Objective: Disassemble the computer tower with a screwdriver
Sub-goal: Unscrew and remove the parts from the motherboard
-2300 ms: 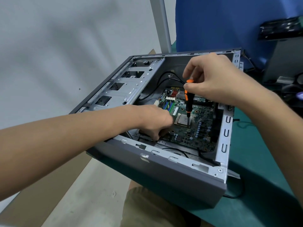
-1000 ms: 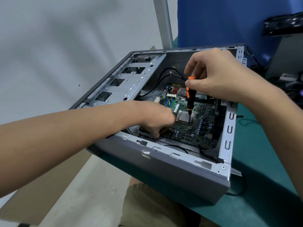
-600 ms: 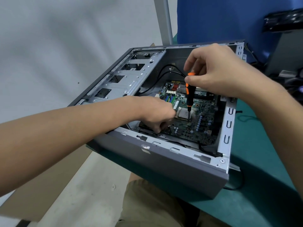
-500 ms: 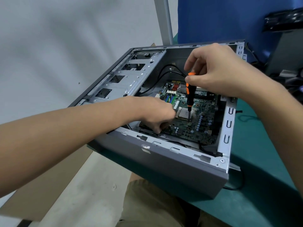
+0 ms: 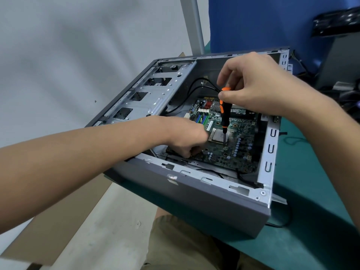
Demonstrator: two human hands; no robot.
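An open grey computer tower (image 5: 194, 199) lies on its side on a green table, overhanging the table's edge. Inside is a green motherboard (image 5: 233, 151). My right hand (image 5: 253, 84) pinches the top of a black-and-orange screwdriver (image 5: 225, 114), which stands nearly upright with its tip on the board beside the bare silver CPU (image 5: 218, 136). My left hand (image 5: 187, 137) reaches into the case with curled fingers at the motherboard's near-left edge; what they hold is hidden.
A metal drive cage (image 5: 148, 94) fills the case's left side, with black cables (image 5: 194, 88) running behind. The green table (image 5: 311, 221) extends right. A blue panel (image 5: 263, 26) and dark equipment (image 5: 335, 26) stand behind. Cardboard (image 5: 58, 221) lies on the floor below.
Both hands stay in nearly the same places. The view has shifted slightly, so the case sits a little higher in the frame. The screwdriver remains upright on the board.
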